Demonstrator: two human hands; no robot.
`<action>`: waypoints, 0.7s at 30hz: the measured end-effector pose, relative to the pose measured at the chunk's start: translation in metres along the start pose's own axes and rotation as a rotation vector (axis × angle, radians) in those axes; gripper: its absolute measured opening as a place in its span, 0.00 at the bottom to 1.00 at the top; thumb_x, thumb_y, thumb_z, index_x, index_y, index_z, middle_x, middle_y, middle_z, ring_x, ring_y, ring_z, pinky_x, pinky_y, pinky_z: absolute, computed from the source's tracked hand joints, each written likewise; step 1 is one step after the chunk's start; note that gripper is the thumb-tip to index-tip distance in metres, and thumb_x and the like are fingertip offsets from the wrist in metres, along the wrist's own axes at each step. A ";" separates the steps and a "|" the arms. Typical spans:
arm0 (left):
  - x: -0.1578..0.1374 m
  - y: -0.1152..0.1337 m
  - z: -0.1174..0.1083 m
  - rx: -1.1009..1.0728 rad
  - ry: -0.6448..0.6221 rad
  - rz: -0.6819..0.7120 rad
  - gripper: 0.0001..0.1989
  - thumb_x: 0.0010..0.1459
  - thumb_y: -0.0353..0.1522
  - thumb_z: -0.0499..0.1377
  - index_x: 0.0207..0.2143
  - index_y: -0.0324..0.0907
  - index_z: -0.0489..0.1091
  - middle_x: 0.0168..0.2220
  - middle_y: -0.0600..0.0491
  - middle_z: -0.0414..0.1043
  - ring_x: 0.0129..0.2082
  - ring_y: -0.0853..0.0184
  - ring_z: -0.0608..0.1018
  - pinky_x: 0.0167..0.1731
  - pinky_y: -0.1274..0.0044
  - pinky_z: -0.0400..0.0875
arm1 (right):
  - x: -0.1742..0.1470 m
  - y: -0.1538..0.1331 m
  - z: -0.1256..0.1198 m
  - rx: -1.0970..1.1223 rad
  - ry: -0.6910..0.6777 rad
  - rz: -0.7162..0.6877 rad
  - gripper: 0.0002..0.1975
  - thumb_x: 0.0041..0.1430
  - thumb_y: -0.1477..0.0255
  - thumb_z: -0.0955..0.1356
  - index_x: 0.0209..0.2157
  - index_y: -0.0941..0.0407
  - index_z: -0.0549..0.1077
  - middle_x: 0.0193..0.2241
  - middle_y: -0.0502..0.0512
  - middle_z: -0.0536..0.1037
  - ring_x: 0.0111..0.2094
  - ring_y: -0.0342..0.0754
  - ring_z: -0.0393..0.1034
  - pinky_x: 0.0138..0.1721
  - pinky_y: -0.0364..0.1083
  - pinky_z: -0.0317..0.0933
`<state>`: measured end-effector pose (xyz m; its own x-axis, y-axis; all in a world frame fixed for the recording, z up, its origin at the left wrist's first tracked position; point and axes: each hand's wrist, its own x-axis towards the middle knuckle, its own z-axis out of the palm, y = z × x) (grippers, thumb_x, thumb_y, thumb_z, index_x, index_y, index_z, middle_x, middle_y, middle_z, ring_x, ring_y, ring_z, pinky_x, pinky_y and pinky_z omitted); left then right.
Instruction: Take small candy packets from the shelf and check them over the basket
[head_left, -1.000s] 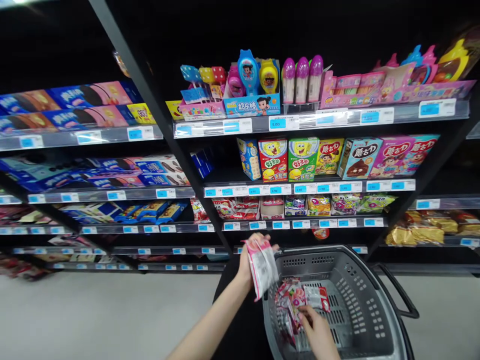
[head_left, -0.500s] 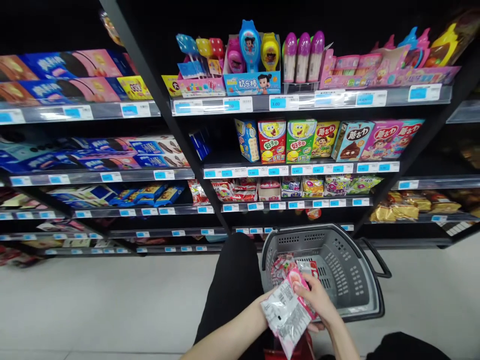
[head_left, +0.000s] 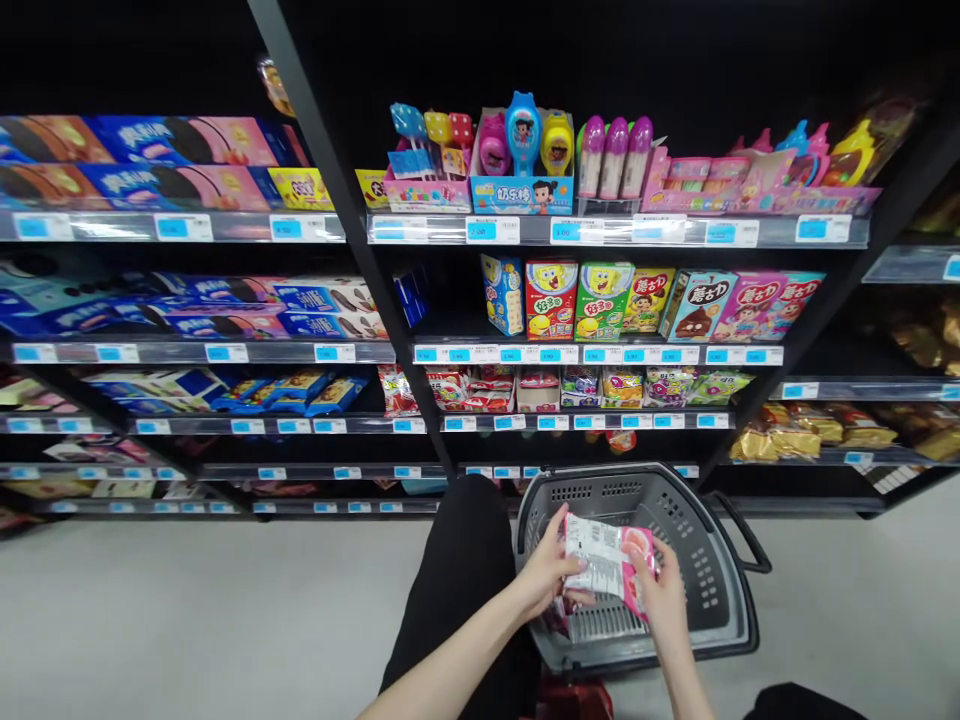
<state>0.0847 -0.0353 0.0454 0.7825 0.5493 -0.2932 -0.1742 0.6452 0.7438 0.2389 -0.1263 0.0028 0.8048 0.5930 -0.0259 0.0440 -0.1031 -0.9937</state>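
Observation:
A pink and silver-white candy bag (head_left: 600, 558) is held between both hands above a grey shopping basket (head_left: 724, 570). My left hand (head_left: 550, 570) grips the bag's silver end. Closed on its pink end is my right hand (head_left: 661, 592), with the thumb across the front. The printed back of the bag faces up. Beneath it, part of another package (head_left: 557, 612) shows inside the basket, mostly covered by the hands and bag. The basket's black handle (head_left: 750, 540) leans out on the right.
Shelves ahead carry cookie boxes (head_left: 187, 190), snack boxes (head_left: 551, 300), candy bags (head_left: 660, 385) and lollipop displays (head_left: 521, 150). Gold-wrapped packs (head_left: 791, 440) lie on the right. My black-clad knee (head_left: 465, 560) is beside the basket, and something red (head_left: 574, 700) lies below it.
The bag has turned from hanging steeply to lying nearly level, and moved up over the basket. My left hand has come out from behind it and now grips its left end.

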 end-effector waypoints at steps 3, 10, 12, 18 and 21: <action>0.002 0.001 0.001 0.052 0.016 0.044 0.44 0.41 0.26 0.62 0.57 0.54 0.42 0.41 0.50 0.66 0.26 0.66 0.75 0.22 0.71 0.71 | 0.000 -0.006 -0.002 0.051 -0.075 -0.069 0.25 0.43 0.62 0.69 0.45 0.56 0.68 0.45 0.59 0.71 0.44 0.54 0.67 0.43 0.48 0.61; 0.008 0.006 -0.005 0.207 0.075 0.049 0.21 0.36 0.27 0.63 0.37 0.38 0.65 0.33 0.51 0.67 0.24 0.64 0.74 0.17 0.72 0.71 | -0.001 -0.014 -0.007 -0.023 -0.291 -0.074 0.14 0.41 0.62 0.70 0.28 0.57 0.75 0.31 0.57 0.78 0.35 0.56 0.71 0.39 0.49 0.62; 0.011 0.004 -0.007 0.242 0.082 0.041 0.19 0.36 0.27 0.63 0.35 0.37 0.65 0.31 0.52 0.67 0.22 0.63 0.74 0.15 0.73 0.70 | -0.001 -0.014 -0.008 -0.047 -0.313 -0.103 0.13 0.42 0.62 0.69 0.26 0.57 0.74 0.29 0.56 0.78 0.34 0.55 0.71 0.38 0.48 0.62; 0.020 -0.007 -0.013 0.313 0.216 0.002 0.15 0.33 0.26 0.61 0.29 0.37 0.63 0.23 0.55 0.66 0.16 0.66 0.71 0.12 0.75 0.65 | -0.001 -0.009 -0.007 -0.098 -0.383 -0.129 0.11 0.44 0.62 0.68 0.23 0.55 0.73 0.26 0.53 0.77 0.31 0.52 0.70 0.35 0.44 0.61; 0.020 -0.003 -0.015 0.341 0.262 0.010 0.13 0.32 0.25 0.60 0.25 0.37 0.62 0.21 0.57 0.65 0.16 0.71 0.69 0.14 0.80 0.63 | -0.001 -0.010 -0.005 -0.120 -0.379 -0.138 0.11 0.44 0.62 0.68 0.24 0.56 0.73 0.26 0.54 0.76 0.31 0.52 0.69 0.35 0.45 0.61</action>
<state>0.0921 -0.0182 0.0280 0.5961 0.6991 -0.3948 0.0610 0.4509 0.8905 0.2403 -0.1296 0.0130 0.5126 0.8574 0.0457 0.2225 -0.0812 -0.9716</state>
